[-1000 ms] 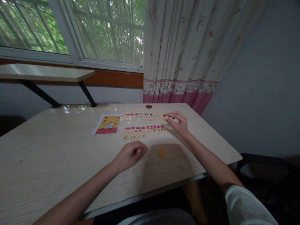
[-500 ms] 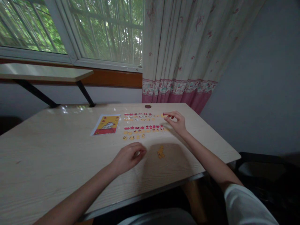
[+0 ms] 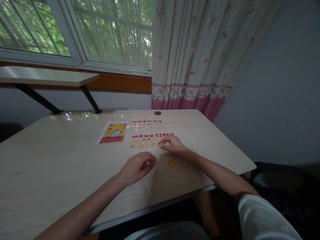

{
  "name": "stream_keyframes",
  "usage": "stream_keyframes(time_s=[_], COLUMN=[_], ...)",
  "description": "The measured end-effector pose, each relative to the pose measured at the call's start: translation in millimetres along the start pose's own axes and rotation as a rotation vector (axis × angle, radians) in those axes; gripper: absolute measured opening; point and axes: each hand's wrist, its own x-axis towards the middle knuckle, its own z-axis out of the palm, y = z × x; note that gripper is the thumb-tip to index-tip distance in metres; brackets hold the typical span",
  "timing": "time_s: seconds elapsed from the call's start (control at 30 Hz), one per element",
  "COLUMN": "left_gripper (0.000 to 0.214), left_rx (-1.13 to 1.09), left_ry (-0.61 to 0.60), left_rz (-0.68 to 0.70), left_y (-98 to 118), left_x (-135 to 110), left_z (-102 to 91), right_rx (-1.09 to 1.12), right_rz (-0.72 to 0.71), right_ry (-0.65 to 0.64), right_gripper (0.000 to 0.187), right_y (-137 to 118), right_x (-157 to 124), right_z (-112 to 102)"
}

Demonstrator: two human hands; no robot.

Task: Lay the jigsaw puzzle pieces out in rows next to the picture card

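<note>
Rows of small red and yellow puzzle pieces (image 3: 152,130) lie on the pale wooden table (image 3: 62,166), right of a yellow and red reference picture (image 3: 112,132). My right hand (image 3: 173,145) rests at the right end of the nearest row of yellow pieces (image 3: 143,146), fingers pinched on a small piece there. My left hand (image 3: 137,166) lies curled on the table nearer to me, fingers closed around something pale that I cannot make out. A small heap of yellow pieces (image 3: 171,162) sits between the two hands.
A brown round cap (image 3: 157,113) sits at the table's far edge. Behind are a window (image 3: 75,30), a narrow shelf on black brackets (image 3: 47,78) and a flowered curtain (image 3: 197,50). A dark chair (image 3: 282,180) stands to the right of the table.
My right hand has come back from the far right end of the top row to the right end of the nearest yellow row. My left hand has stayed put.
</note>
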Motion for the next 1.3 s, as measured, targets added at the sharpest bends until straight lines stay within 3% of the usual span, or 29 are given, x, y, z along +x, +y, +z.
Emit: stream_keyframes(time_s=[0.17, 0.27, 0.33, 0.47, 0.57, 0.73, 0.97, 1.17, 1.3], left_gripper=[0.018, 0.018, 0.018, 0.018, 0.018, 0.018, 0.018, 0.018, 0.018], left_rx=[0.014, 0.012, 0.006, 0.005, 0.009, 0.02, 0.023, 0.037, 0.099], left_ry=[0.0, -0.006, -0.001, 0.001, -0.007, 0.0, -0.011, -0.006, 0.031], left_rz=[0.009, 0.004, 0.004, 0.003, 0.002, 0.001, -0.008, -0.012, -0.036], left_y=[-2, -2, -1, 0, -1, -4, -2, -3, -4], left_x=[0, -1, 0, 0, 0, 0, 0, 0, 1], left_z=[0.7, 0.0, -0.6, -1.2, -0.5, 1.6, 0.8, 1.0, 3.2], right_rx=[-0.124, -0.102, -0.035, 0.026, -0.013, -0.03, 0.011, 0.161, 0.211], right_rz=[0.01, -0.052, -0.136, -0.298, -0.35, -0.347, -0.244, -0.16, -0.152], right_ry=[-0.015, -0.046, -0.147, -0.474, -0.564, -0.608, -0.601, -0.545, -0.529], right_gripper=[0.024, 0.026, 0.02, 0.02, 0.022, 0.01, 0.009, 0.029, 0.032], right_y=[-1, -1, -1, 2, 4, 2, -7, -9, -13], right_x=[2, 0, -3, -10, -15, -18, -19, -22, -21], right_z=[-3, -15, -29, -53, -57, -53, -43, -33, -31])
